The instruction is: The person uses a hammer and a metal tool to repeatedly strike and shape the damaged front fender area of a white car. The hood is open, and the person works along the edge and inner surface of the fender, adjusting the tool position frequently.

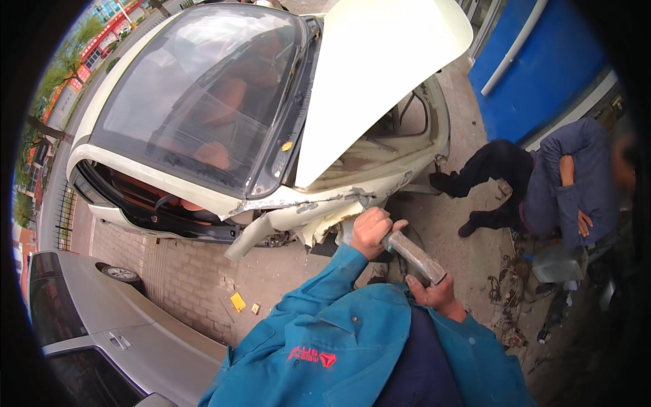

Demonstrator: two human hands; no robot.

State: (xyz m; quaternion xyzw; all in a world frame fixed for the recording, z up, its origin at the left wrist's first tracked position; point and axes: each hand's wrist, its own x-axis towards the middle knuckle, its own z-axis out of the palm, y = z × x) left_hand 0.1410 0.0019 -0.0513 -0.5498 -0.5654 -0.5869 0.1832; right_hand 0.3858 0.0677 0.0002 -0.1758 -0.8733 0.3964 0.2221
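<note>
My left hand [369,232] is closed beside the torn, bent edge of the cream car's front body [319,203]; what its fingers grip is hard to make out. A worn, grey, bar-shaped tool [410,251] slants down from beside that hand to my right hand [439,293], whose fingers are wrapped round its lower end. A cream strip of bent panel [264,227] hangs off the car to the left of my hands. Above them the raised cream hood [369,61] tilts beside the windscreen [196,95].
Another person [569,183] in dark clothes sits or crouches at right, legs toward the car, before a blue panel [529,61]. Scrap parts [549,298] lie at lower right. A silver car [135,319] stands at lower left. A yellow piece [237,302] lies on the pavement [196,278].
</note>
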